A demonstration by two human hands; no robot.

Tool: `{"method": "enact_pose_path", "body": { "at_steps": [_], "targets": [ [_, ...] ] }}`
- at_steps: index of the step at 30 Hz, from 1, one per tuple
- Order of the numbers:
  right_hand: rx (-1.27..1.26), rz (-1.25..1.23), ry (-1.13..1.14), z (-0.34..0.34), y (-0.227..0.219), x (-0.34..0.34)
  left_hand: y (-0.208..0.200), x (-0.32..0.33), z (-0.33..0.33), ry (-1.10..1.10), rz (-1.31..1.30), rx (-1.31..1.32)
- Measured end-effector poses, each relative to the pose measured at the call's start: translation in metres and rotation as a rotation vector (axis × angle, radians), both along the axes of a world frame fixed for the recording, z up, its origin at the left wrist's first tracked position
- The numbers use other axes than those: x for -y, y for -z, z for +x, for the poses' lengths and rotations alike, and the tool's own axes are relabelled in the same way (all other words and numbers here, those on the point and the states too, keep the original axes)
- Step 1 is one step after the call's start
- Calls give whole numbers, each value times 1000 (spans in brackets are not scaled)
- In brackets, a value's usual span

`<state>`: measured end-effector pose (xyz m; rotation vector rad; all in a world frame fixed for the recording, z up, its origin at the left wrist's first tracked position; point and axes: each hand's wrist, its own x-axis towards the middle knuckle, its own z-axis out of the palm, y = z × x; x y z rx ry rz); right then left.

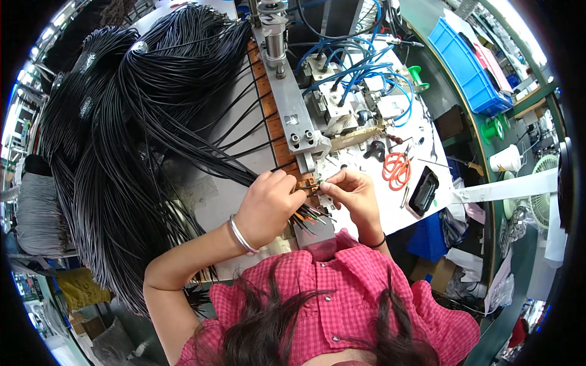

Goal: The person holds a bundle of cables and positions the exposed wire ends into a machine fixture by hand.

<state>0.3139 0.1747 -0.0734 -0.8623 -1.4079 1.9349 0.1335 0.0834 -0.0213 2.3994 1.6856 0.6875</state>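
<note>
My left hand, with a silver bangle at its wrist, is closed around a bundle of black cables. The stripped cable ends, with thin coloured wires, fan out below its fingers. Opposite it, my right hand pinches the tip of one cable between thumb and forefinger; the tip itself is mostly hidden. Both hands meet at the near end of an orange-brown slotted rail. Several single black cables cross into that rail from the left. Alongside it runs a grey metal bar with bolts.
A large heap of black cables covers the table's left side. Behind the bar stands a machine with blue air tubes. Orange-handled scissors and a black tray lie to the right, with a blue crate beyond.
</note>
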Motion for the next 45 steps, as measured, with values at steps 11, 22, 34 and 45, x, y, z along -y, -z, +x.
{"method": "enact_pose_path", "body": {
  "at_steps": [11,22,34,45],
  "targets": [
    [67,-95,-177,1,15,-10,-3,-2,0,-66,-11,-71],
    [184,-73,-156,1,11,-10,-13,-6,-27,-135,-41,-253],
    [-110,86,42,-6,4,5,-12,-2,-4,-55,87,-1],
    [-53,70,108,-3,4,5,-15,0,-2,-96,-18,-27]
  ]
}}
